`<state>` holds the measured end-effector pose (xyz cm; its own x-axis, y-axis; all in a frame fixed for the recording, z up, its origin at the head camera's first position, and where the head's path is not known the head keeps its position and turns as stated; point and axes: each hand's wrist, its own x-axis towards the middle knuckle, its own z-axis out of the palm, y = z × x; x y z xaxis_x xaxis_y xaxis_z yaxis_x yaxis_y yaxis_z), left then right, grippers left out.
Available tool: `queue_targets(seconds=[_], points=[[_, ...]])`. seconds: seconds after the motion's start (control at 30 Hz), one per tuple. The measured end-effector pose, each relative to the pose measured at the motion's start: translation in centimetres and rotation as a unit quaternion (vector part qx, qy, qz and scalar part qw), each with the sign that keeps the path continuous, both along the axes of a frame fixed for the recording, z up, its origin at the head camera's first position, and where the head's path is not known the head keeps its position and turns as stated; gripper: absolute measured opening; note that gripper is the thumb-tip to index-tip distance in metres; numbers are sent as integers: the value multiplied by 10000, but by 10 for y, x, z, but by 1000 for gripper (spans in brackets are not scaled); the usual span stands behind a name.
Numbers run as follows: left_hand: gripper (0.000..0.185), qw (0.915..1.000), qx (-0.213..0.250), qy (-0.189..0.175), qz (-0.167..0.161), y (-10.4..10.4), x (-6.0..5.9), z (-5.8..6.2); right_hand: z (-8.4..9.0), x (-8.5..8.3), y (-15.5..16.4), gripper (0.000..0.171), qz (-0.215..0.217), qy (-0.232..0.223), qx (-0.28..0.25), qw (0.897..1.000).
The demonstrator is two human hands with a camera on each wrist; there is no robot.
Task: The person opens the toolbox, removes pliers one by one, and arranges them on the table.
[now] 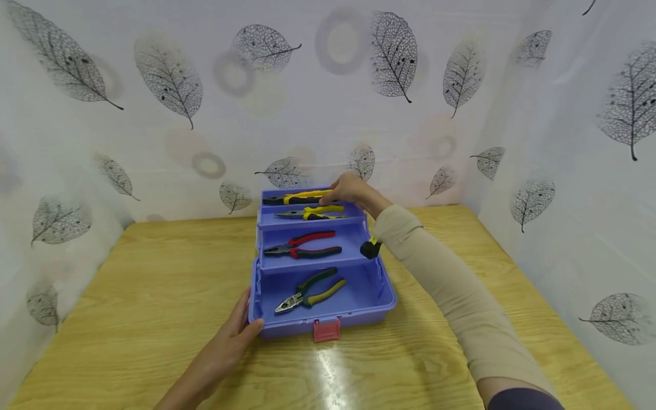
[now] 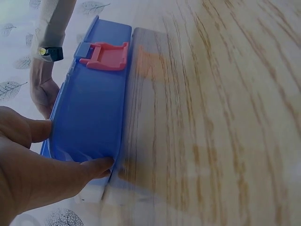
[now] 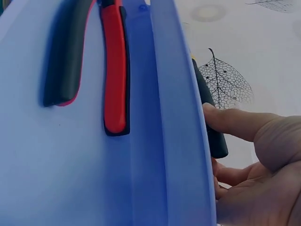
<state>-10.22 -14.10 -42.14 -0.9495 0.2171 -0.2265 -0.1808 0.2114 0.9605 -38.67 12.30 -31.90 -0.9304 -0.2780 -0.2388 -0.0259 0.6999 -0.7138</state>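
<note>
A blue tiered toolbox [image 1: 386,296] stands open on the wooden table, its red latch [image 1: 326,330] facing me. My left hand [image 1: 251,312] holds its front left corner, thumb [image 2: 96,167] on the front wall [image 2: 94,108]. Green-and-yellow pliers [image 1: 310,287] lie in the bottom, red-and-black pliers [image 1: 307,244] on the middle tray, and yellow long-nose pliers [image 1: 312,213] above them. My right hand [image 1: 329,197] reaches to the top tray and pinches the handle end of the yellow-and-black pliers [image 1: 294,199]. In the right wrist view its fingers [image 3: 235,125] press on the dark handle tip [image 3: 212,134] behind the tray wall [image 3: 178,117].
The table [image 1: 154,296] is pale wood, with bare surface left, right and in front of the box. Leaf-patterned sheets [image 1: 169,114] wall it in at the back and on both sides. A black wrist camera [image 1: 370,249] hangs over the box's right side.
</note>
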Motion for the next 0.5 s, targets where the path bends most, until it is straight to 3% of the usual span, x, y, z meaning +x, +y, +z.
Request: queue_targets(seconds=[0.1,0.2,0.3,0.43,0.5], points=[[78,10000,-3,-7,34,0,0,-1,0,2,-1,63,227,219,234,9992],[77,10000,33,32,57,-1,1,-1,0,2,-3,38,626,367,609,9955],[77,9999,75,76,75,-1,2,-1,0,3,-7,50,1105,346,825,9898],[76,9999,32,99,26,0,1,-1,3,4,-14,40,1463,257,894,9849],[76,9999,4,120,-9,0,0,-1,4,4,-18,50,1603,341,1004,9814]])
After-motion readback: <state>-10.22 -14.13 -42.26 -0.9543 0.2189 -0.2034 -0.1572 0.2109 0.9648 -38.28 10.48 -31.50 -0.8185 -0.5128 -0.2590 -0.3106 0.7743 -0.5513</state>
